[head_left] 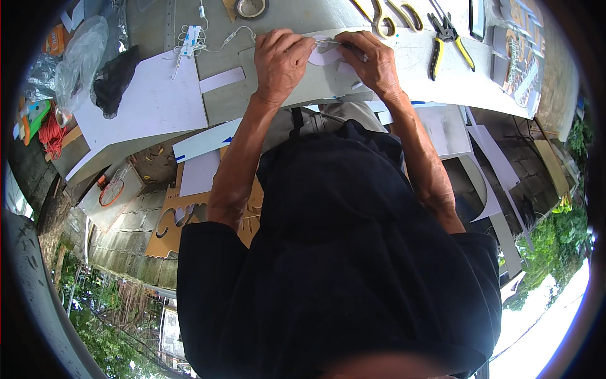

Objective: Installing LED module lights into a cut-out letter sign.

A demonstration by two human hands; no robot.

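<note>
A thin white wire with small light modules, which looks like an LED module string (232,38), runs from a tangled bunch (192,42) on the left to my hands. My left hand (281,63) is closed, thumb and fingers pinching the string near the table's far side. Close to it on the right, my right hand (372,60) pinches the string's other side, fingertips curled down. A short stretch of the string spans the gap between the hands. Below that gap lies a curved white piece (324,57), partly hidden by my fingers.
Scissors (383,20) and yellow-handled pliers (445,43) lie to the right, a roll of tape (250,7) beyond my left hand. White sheets (151,95), a black cloth (116,82) and clear plastic bags (79,63) cover the left side. Cut brown board (165,221) lies below the table.
</note>
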